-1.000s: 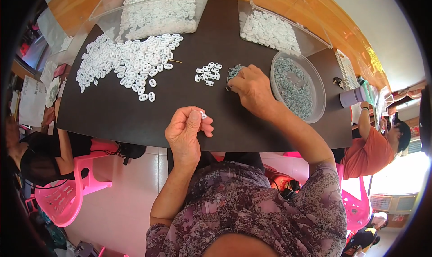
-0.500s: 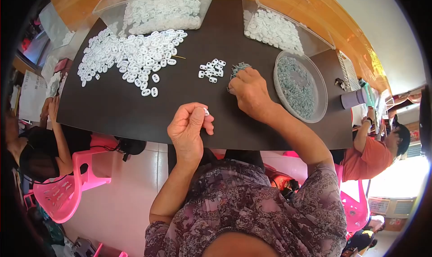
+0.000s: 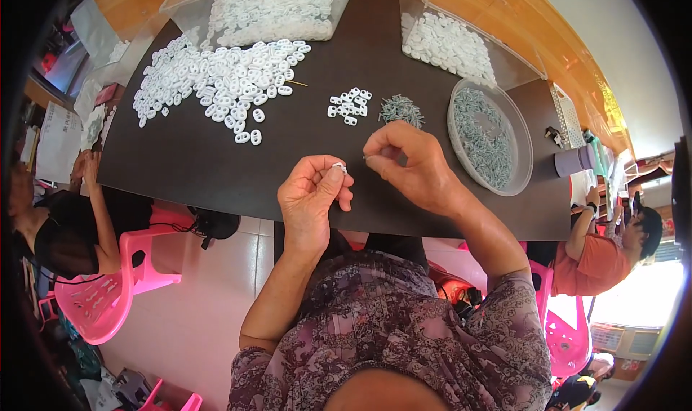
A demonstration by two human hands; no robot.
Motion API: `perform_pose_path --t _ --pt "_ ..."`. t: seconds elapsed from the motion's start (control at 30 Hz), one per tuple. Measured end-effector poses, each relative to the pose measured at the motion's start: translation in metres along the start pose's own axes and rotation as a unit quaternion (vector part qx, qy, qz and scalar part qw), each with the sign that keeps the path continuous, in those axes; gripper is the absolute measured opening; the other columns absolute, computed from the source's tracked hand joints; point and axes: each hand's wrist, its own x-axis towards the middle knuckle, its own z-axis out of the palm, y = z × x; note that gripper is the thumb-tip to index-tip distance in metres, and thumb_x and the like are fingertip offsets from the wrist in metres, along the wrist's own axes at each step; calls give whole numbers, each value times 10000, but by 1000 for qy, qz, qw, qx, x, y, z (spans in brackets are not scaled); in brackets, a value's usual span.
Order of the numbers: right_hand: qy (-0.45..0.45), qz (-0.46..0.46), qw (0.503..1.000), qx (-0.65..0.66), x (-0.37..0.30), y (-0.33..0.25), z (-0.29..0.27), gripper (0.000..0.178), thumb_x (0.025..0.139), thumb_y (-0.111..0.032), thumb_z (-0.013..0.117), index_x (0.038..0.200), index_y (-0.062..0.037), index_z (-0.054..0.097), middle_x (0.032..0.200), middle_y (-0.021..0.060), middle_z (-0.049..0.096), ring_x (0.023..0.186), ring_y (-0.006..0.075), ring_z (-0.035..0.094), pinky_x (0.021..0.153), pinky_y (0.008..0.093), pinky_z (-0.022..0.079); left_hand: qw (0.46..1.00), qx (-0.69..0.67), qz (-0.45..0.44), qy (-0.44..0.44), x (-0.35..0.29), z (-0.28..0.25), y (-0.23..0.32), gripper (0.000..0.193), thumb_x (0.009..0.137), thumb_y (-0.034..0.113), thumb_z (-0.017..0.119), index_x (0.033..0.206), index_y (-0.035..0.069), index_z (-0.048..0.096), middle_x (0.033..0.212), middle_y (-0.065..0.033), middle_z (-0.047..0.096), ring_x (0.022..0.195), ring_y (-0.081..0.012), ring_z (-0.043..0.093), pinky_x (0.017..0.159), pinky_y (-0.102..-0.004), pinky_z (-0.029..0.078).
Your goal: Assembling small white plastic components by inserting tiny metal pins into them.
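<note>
Pinched between the thumb and forefinger of my left hand [image 3: 308, 198] is a small white plastic piece [image 3: 340, 167], mostly covered by the fingertips. My right hand [image 3: 412, 164] hovers just to its right, thumb and forefinger closed on what looks like a small grey screw, barely visible at the tips. Beyond the right hand lies a small heap of grey screws [image 3: 401, 111]. Left of that heap sits a cluster of small white two-holed plastic pieces [image 3: 349, 107]. A wide spread of white oval two-holed pieces [image 3: 238, 79] covers the table's far left.
A clear bin of white pieces [image 3: 270, 11] stands at the back, another clear bin [image 3: 450, 47] at back right. A round clear tub [image 3: 525, 148] of screws and a purple-grey cup [image 3: 573, 160] are at right. People sit on both sides, near pink chairs [image 3: 94, 306].
My right hand has drawn back from the screw heap toward me and nearer the left hand, uncovering the heap. The left hand still holds the white piece.
</note>
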Motion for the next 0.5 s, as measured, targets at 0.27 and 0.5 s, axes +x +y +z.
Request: perform_pose_path --t 0.27,0.5 --pt "-17 36 995 93 -3 -12 8 125 768 2 633 883 -8 586 784 72 556 673 126 565 598 265 470 1000 12 7 1 -7 5 1 107 893 76 590 920 -27 579 754 -76 600 560 -104 526 498 -221 438" --pt "-35 29 994 100 -5 -13 9 113 767 9 629 870 0 582 788 73 556 669 127 571 597 262 476 999 33 13 -5 -10 4 1 111 892 79 592 915 -30 583 757 -70 598 573 -92 521 504 -210 438"
